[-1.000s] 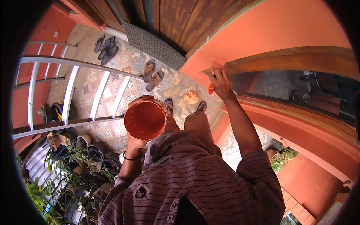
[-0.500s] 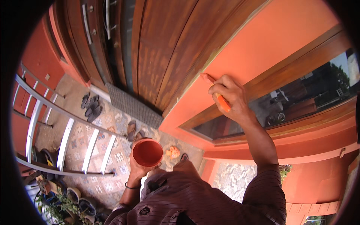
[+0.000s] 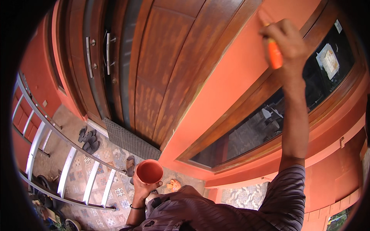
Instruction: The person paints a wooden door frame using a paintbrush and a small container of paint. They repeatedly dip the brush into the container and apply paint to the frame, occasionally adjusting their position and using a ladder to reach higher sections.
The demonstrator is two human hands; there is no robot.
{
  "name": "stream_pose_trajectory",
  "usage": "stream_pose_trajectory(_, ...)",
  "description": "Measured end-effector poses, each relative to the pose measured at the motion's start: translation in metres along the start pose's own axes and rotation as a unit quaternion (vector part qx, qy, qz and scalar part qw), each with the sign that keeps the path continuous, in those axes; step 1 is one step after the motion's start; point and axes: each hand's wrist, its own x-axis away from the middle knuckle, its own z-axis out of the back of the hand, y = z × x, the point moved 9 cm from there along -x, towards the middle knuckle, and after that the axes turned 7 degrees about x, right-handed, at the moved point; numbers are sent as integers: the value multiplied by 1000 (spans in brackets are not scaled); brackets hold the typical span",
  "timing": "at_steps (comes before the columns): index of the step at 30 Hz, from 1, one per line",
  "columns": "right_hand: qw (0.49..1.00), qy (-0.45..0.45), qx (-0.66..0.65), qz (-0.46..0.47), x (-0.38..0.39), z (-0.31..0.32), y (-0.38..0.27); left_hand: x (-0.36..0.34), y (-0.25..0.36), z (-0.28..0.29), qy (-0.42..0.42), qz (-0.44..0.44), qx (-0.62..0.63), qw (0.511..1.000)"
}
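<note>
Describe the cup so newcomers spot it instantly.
From the brown wooden panels, go down to the grey strip at their foot. Below its right end, the left hand holds the cup, round and red inside, unlike the brown sandal beside it.

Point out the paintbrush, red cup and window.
Paintbrush (image 3: 274,54): head view, on the orange handle.
Red cup (image 3: 150,163): head view, on the inner wall near the rim.
Window (image 3: 246,131): head view, on the dark glass.

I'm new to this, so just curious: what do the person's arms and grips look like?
The left grip and right grip are ungloved. A thin dark band circles the left wrist; the right sleeve is short, dark purplish and striped.
</note>
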Motion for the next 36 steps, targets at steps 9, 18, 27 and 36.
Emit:
stream_pose_trajectory(9,933,-201,-296,44,210,-74,-218,7,-2,1,-9,19,10,1000)
stream_pose_trajectory(18,976,151,-107,-114,86,52,-26,20,11,-7,-4,15,60,998)
stream_pose_trajectory(27,767,76,-371,-519,335,92,-40,28,1,-116,-65,32,88,994)
stream_pose_trajectory(36,313,172,-403,-843,663,131,-86,57,-37,-223,-163,59,99,980)
